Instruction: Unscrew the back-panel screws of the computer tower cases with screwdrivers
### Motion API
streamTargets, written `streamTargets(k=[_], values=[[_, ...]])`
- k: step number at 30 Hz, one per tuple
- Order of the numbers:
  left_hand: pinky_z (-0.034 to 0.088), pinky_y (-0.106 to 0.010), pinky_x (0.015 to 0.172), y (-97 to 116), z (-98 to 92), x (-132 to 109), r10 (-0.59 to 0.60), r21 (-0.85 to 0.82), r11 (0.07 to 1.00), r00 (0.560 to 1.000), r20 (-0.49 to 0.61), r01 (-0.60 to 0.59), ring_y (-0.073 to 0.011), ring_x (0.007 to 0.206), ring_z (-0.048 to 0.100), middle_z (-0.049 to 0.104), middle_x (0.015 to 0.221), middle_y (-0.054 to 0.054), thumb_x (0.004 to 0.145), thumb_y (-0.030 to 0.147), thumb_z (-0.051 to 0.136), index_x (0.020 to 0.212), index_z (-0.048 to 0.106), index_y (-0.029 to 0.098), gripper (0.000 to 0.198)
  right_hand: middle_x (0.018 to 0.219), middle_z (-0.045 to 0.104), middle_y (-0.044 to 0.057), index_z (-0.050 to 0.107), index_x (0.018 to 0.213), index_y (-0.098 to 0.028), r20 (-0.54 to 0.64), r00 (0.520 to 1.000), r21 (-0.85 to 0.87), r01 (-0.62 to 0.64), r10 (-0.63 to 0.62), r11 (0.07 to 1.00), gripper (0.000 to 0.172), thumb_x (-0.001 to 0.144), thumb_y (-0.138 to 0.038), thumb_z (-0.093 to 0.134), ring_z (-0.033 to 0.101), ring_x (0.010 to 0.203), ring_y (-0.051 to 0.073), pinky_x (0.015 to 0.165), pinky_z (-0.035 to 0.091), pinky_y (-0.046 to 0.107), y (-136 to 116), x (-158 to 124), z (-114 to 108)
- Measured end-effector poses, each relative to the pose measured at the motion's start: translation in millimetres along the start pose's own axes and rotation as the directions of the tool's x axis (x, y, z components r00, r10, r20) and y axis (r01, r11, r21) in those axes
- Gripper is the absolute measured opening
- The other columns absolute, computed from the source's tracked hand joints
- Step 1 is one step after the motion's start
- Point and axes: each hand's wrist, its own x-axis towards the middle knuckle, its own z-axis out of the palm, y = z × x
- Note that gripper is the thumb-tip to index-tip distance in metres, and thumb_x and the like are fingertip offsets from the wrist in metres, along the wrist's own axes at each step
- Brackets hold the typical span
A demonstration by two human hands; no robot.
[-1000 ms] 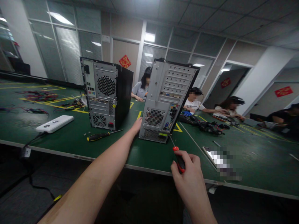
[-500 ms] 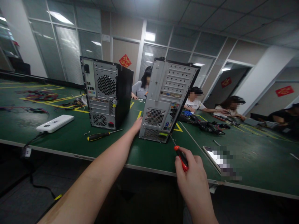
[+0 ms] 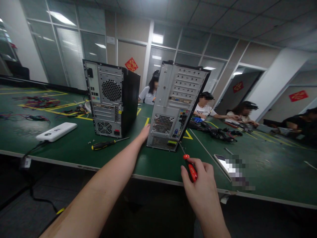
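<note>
A red-and-black screwdriver (image 3: 191,168) is in my right hand (image 3: 201,185), its shaft pointing up to the lower right edge of a grey computer case (image 3: 168,109). My index finger lies along the handle, and my thumb stands a little off it. Whether the tip touches a screw is too small to see. My left hand (image 3: 144,133) is against the left side of that case, its fingers hidden behind it. The case stands upright, rear panel towards me, slightly tilted in view. Left of it is a second computer case (image 3: 106,99), black-sided, also showing its rear.
A yellow-and-black screwdriver (image 3: 102,145) and small screws (image 3: 91,142) lie before the second case. A white power bank (image 3: 56,131) with a cable is at left. A phone (image 3: 224,163) lies at right. Cable bundles (image 3: 220,130) sit behind. Several people work across the green table (image 3: 153,165).
The screwdriver handle has turned, showing more red and its lettering. My right thumb has come away from the handle. My left hand stays at the case.
</note>
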Motion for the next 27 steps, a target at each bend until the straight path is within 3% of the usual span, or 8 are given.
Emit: streamTargets(k=[5,21,27], values=[[0.046,-0.043,0.113,0,0.1,-1,0.004,-0.008,1.0,1.0,0.012,-0.004,-0.0321,0.128,0.063,0.072,0.13,-0.012,0.092,0.047,0.058,0.107,0.077,0.02,0.036,0.116,0.048,0.009,0.063,0.126,-0.024,0.046,0.999,-0.02,0.029,-0.028,0.999,0.036,0.092,-0.033,0.053,0.066,0.098,0.025,0.091,0.054,0.043,3,-2,-1],[0.046,-0.042,0.111,-6,0.4,4,-0.008,-0.005,1.0,1.0,0.014,0.008,-0.0307,0.121,0.066,0.075,0.121,-0.012,0.09,0.053,0.059,0.107,0.077,0.019,0.042,0.114,0.055,0.011,0.058,0.127,-0.022,0.023,1.0,-0.04,-0.008,0.009,0.999,0.039,0.101,-0.044,0.039,0.065,0.086,0.026,0.075,0.05,0.041,-8,-3,-5],[0.046,-0.045,0.11,-6,0.6,4,-0.008,0.007,1.0,1.0,0.003,0.008,-0.0324,0.123,0.065,0.074,0.127,-0.014,0.091,0.054,0.058,0.112,0.076,0.019,0.045,0.109,0.057,0.01,0.058,0.129,-0.022,0.004,1.0,-0.052,-0.024,0.024,0.998,0.042,0.102,-0.045,0.035,0.064,0.083,0.026,0.073,0.049,0.041,-9,-3,-5]])
